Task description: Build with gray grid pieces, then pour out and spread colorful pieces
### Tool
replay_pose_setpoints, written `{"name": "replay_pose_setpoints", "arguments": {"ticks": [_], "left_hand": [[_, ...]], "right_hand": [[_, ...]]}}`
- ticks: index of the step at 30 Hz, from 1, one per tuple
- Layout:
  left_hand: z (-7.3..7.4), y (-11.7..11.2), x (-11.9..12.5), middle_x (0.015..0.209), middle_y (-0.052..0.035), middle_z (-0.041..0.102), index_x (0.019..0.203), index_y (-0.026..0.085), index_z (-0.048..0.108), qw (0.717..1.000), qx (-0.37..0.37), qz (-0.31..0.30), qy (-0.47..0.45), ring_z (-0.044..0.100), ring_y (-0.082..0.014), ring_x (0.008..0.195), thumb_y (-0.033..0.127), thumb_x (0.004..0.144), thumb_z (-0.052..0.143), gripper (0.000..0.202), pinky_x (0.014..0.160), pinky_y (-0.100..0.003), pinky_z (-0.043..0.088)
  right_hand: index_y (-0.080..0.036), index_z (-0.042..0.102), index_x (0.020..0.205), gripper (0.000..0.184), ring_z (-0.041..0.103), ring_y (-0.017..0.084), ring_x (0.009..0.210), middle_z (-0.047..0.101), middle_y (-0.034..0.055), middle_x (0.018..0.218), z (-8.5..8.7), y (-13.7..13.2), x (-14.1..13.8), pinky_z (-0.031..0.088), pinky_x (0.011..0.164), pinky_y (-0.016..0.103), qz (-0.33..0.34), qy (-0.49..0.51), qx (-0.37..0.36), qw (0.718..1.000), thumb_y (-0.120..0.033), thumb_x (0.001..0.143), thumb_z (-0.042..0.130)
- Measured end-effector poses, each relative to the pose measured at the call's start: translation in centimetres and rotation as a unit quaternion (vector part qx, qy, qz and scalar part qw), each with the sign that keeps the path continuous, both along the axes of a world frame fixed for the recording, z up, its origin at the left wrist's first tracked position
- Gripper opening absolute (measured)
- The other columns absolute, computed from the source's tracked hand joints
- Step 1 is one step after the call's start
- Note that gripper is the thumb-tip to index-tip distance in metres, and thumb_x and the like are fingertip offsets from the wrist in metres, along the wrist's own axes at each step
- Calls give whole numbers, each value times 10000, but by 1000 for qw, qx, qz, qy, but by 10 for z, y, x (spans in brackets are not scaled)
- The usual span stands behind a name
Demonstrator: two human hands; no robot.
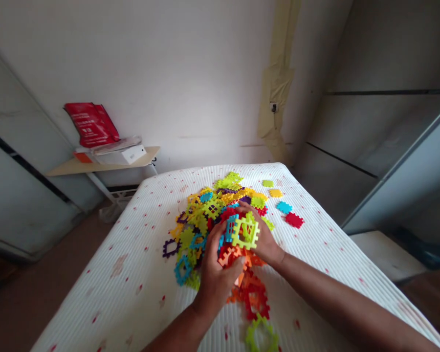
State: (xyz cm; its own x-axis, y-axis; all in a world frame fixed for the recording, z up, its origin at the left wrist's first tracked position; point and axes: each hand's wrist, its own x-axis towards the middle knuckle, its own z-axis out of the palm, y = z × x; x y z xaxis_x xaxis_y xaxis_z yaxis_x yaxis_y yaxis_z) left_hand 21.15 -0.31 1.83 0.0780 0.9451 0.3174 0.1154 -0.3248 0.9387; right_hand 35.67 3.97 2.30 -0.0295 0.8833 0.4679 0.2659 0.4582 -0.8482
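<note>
Toothed plastic interlocking building tiles lie in a heap (194, 222) in front of me, in lime green, yellow, blue, purple, red and orange. My left hand (216, 276) curls around the left side of a group of tiles, its thumb by an orange tile (229, 255). On the other side, my right hand (266, 239) reaches behind a lime green frame tile (245, 231), its fingers partly hidden. Beside that frame stands a blue window tile (231, 228). I cannot tell which of these tiles are joined. A red frame tile (256, 298) and a green frame tile (262, 335) lie nearer me.
A white, red-dotted cover (132, 264) spreads under everything. Single blue (284, 207) and red tiles (294, 220) lie to the right of the heap. At the left, a small table (71, 168) bears a red bag (90, 124) and a white box (122, 152). Grey cabinets (381, 112) stand at right.
</note>
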Motion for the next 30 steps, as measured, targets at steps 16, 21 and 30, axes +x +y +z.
{"name": "replay_pose_setpoints", "arguments": {"ticks": [16, 21, 30], "left_hand": [[38, 83, -66, 797, -30, 673, 1063, 143, 584, 986, -113, 41, -118, 631, -173, 707, 323, 610, 720, 506, 692, -298, 492], [27, 85, -79, 1066, -88, 626, 1142, 148, 553, 994, -78, 67, -45, 591, -228, 972, 382, 666, 665, 542, 885, -369, 437], [11, 75, -90, 1253, -107, 532, 1245, 188, 482, 993, -82, 42, 74, 465, -232, 1181, 337, 723, 594, 554, 1012, -396, 329]], "right_hand": [[-169, 605, 818, 221, 497, 103, 581, 565, -29, 676, 57, 97, -32, 417, 549, 227, 3, -52, -111, 992, -261, 629, 673], [-166, 617, 862, 343, 500, 115, 608, 569, -10, 690, 55, 103, -27, 413, 572, 239, -21, -85, -89, 992, -428, 652, 687], [-155, 613, 1030, 372, 609, 176, 789, 662, 80, 923, 41, 114, 17, 469, 687, 287, -31, -189, -60, 980, -448, 820, 522]]}}
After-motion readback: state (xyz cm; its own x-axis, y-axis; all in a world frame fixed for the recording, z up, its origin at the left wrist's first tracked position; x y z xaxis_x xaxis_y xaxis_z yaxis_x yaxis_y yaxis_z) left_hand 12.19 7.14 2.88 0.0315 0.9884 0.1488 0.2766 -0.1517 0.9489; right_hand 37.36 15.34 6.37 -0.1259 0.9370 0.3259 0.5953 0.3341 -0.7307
